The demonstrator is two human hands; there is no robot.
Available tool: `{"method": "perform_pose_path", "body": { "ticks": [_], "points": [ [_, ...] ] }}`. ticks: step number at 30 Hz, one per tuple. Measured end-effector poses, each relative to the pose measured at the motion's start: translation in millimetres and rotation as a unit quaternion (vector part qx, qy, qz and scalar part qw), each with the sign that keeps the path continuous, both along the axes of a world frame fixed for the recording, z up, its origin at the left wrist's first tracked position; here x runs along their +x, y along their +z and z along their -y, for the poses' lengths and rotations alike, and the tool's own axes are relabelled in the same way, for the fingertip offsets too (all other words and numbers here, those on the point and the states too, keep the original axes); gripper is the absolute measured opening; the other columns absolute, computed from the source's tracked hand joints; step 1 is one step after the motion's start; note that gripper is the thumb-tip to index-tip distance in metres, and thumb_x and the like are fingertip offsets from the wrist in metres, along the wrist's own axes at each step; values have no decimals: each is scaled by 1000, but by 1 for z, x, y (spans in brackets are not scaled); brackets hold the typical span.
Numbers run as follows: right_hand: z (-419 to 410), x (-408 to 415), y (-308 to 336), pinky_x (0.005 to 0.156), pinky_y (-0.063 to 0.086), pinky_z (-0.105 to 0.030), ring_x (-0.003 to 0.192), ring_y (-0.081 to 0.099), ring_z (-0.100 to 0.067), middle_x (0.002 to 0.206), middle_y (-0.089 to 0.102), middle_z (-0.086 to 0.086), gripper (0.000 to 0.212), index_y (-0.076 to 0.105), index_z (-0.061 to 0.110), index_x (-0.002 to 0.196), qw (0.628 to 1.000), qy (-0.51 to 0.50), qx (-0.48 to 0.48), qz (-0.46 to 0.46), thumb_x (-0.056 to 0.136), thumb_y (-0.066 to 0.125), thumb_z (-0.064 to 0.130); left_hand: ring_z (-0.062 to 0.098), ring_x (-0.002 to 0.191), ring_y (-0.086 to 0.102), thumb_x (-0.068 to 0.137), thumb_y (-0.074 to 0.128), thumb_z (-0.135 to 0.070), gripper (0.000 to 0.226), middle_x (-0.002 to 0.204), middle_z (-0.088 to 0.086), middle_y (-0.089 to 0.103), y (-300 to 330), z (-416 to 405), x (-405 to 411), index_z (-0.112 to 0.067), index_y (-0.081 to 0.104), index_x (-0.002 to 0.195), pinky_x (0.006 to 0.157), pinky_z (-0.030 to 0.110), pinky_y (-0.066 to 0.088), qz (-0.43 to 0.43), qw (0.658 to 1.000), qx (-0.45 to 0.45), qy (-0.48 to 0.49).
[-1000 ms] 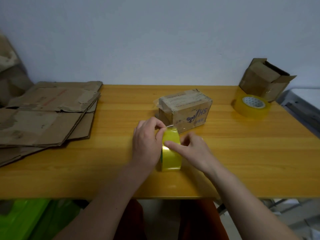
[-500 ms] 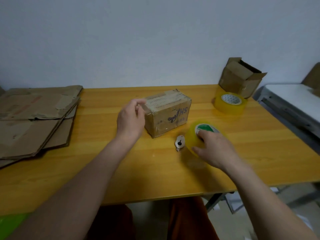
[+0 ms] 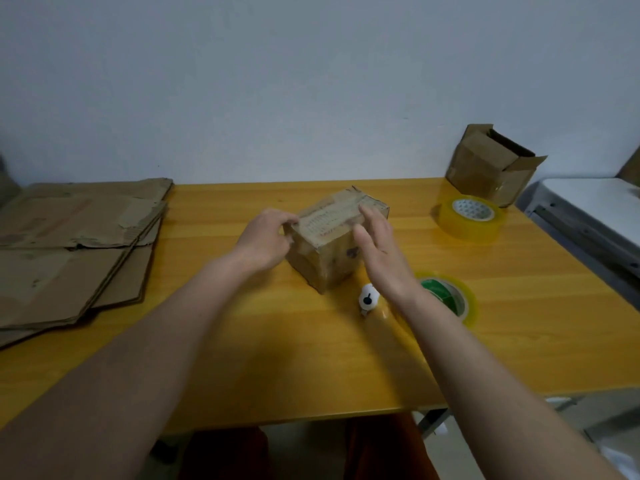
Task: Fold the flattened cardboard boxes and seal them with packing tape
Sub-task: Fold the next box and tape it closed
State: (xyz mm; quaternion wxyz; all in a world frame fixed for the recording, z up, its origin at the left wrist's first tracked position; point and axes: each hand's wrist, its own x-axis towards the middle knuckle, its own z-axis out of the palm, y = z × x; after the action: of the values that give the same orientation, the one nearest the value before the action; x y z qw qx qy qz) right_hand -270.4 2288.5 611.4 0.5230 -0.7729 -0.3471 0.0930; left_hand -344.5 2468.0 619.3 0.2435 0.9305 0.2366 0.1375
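The small taped cardboard box point(image 3: 337, 237) sits mid-bench point(image 3: 242, 358); the left hand point(image 3: 265, 239) grips its near-left corner, while the right hand point(image 3: 379, 247) hovers with straight fingers beside its right face, holding nothing. To seal well, I'd steady the corner and smooth the tape firmly along the seam, pressing out any bubbles

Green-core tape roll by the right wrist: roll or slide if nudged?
The green-core tape roll lies flat on its side face on the table, so it would likely slide, not roll. Its glossy film probably feels slick, yet the broad face may drag on the wood. It looks thick with tape, so probably fairly heavy for its size.
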Motion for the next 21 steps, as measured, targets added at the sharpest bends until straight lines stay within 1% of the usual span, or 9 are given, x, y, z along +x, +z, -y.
{"method": "perform_pose_path", "body": {
  "ticks": [3,6,7,9,11,13,16,19,21],
  "points": [
    [-33,9,-6,121,7,-41,147,3,-12,161,8,3,57,27,24,150,998,5,1,-67,100,28,52,23,130,43,88,41,7,48,137,8,49,-4,4,-17,-12,61,128,109,31,32,19,999,-49,-4],
    [-52,15,-22,117,24,-44,141,30,-12,155,30,2,90,38,24,145,981,5,58,-183,78,39,83,19,124,50,93,39,5,41,130,6,56,-3,8,-37,-10,64,123,107,32,39,59,991,-116,-8],
    [-52,8,-19,111,35,-37,130,45,-7,147,45,4,82,44,22,141,972,8,95,-214,82,40,78,15,120,51,95,40,3,39,125,3,57,-3,8,-45,-11,65,122,104,28,40,68,991,-114,5],
    [-52,-7,-15,83,52,-19,93,64,5,112,67,12,51,55,19,126,949,53,147,-274,96,35,56,12,113,54,96,43,-3,35,119,-1,59,-9,9,-64,-16,68,117,97,28,45,97,988,-113,37],
    [-49,-11,-26,75,50,-15,83,63,9,98,65,21,53,54,19,129,948,82,146,-270,97,30,53,16,110,60,95,46,-4,33,119,2,63,-18,9,-79,-17,70,113,96,37,51,137,977,-153,53],
    [-49,-19,-28,86,47,-19,90,61,13,100,62,32,59,54,20,134,953,89,147,-249,96,28,57,18,109,63,94,46,1,34,117,6,65,-30,11,-86,-16,71,110,96,41,52,179,963,-190,61],
    [-48,-27,-27,103,38,-24,120,46,1,143,42,18,51,57,30,127,973,84,104,-188,99,20,52,15,110,62,93,42,10,39,112,2,62,-39,17,-86,-10,69,114,95,32,53,217,954,-198,63],
    [-44,-24,-26,94,35,-7,134,33,-8,155,22,13,38,53,46,111,986,125,45,-102,102,16,44,-5,101,61,94,43,13,35,105,-6,59,-41,18,-90,-2,68,114,85,12,51,247,948,-197,33],
    [-40,-20,-28,91,33,1,137,28,-6,155,17,16,39,53,40,121,985,157,20,-74,101,19,46,-12,96,60,94,47,12,32,104,-8,58,-43,16,-93,-3,68,112,82,8,50,256,947,-192,13]
  ]
}}
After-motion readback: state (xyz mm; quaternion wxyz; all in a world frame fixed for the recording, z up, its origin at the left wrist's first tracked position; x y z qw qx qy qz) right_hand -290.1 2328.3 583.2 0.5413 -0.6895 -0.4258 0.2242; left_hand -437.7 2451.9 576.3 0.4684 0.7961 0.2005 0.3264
